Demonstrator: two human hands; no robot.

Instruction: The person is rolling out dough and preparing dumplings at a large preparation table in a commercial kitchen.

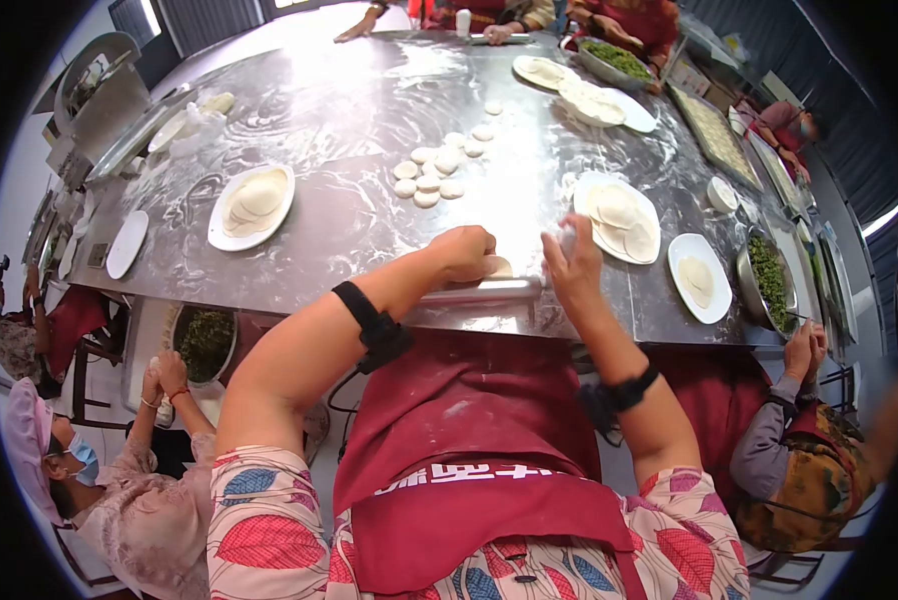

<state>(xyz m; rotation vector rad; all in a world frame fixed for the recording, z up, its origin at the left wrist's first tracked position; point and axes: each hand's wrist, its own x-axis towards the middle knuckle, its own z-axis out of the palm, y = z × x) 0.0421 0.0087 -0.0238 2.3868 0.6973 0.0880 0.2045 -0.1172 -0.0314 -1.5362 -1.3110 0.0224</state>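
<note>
Near the table's front edge, my left hand (466, 253) is closed, its fingertips on the edge of a round dough wrapper (502, 267). A rolling pin (494, 288) lies lengthwise along the edge, just below the wrapper. To the right, my right hand (575, 265) is raised with its fingers apart, off the pin. A whitish blur shows among those fingers; I cannot make out what it is. Beyond my hands, several flattened dough pieces (428, 183) lie grouped on the floured table. Right of my right hand, a white plate (646, 196) holds stacked wrappers.
The metal table (339, 225) is dusted with flour. Plates of wrappers stand left (281, 222) and right (680, 256). A bowl of green filling (769, 280) is at the right edge, another (205, 340) lower left. Co-workers sit on both sides and stand across the table.
</note>
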